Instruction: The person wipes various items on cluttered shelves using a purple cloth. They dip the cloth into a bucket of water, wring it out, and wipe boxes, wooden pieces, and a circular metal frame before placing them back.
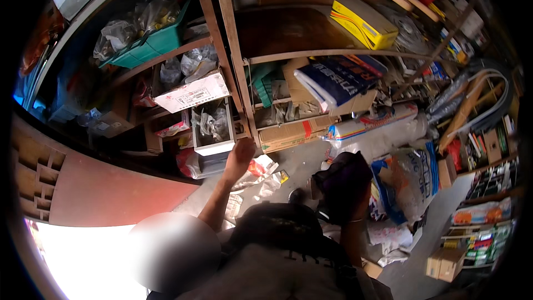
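My left hand [241, 153] is raised at the front right corner of a white open-topped box [214, 147], beside the wooden shelf post [237, 62]. Its fingers are bunched and partly hidden, so whether it grips the box edge cannot be told. Crumpled clear plastic bags of small parts [212, 123] fill that box. On the other side, my right hand [363, 204], largely in shadow, holds up a dark purple cloth item [343, 181], possibly a bag. Above the white box sits a printed carton [193, 91] with more plastic bags in it.
A green crate [143, 52] of bagged parts is on the left shelf; a yellow box [364, 25] lies at upper right. Plastic-wrapped rolls [374, 127] and a large printed plastic sack [412, 179] crowd the right. Torn packaging [266, 177] litters the floor. A red panel [112, 191] stands left.
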`<state>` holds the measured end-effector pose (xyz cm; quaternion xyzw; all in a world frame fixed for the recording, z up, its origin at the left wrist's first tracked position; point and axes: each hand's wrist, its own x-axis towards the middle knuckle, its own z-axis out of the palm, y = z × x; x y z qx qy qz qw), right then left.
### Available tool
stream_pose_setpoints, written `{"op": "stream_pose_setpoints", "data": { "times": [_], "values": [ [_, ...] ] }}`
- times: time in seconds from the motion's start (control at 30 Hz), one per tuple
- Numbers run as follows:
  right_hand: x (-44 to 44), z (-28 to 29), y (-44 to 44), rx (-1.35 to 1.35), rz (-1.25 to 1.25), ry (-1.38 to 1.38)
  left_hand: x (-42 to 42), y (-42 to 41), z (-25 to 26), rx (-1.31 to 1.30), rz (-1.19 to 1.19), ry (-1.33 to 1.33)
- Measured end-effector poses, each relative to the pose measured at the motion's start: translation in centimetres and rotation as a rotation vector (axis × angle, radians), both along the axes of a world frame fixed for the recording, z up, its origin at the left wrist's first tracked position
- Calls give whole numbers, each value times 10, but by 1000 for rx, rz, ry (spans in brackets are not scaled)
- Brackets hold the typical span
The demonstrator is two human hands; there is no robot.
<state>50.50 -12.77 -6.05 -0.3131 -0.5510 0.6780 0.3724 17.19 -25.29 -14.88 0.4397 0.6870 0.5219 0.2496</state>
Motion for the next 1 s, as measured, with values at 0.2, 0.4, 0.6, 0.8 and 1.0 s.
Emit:
{"op": "stream_pose_setpoints", "data": {
  "times": [0.2,0.4,0.6,0.8,1.0],
  "values": [
    [-20,45,85,-604,-2,641,2,71,63,192,155,-193],
    [-78,22,169,-303,102,356,-31,69,55,185,148,-317],
    [-165,47,190,25,146,115,-59,51,61,167,309,-289],
    [-246,96,225,225,69,174,-81,54,102,236,388,-201],
    [-351,102,281,976,288,-348,-94,115,156,387,485,46]
  ]
}}
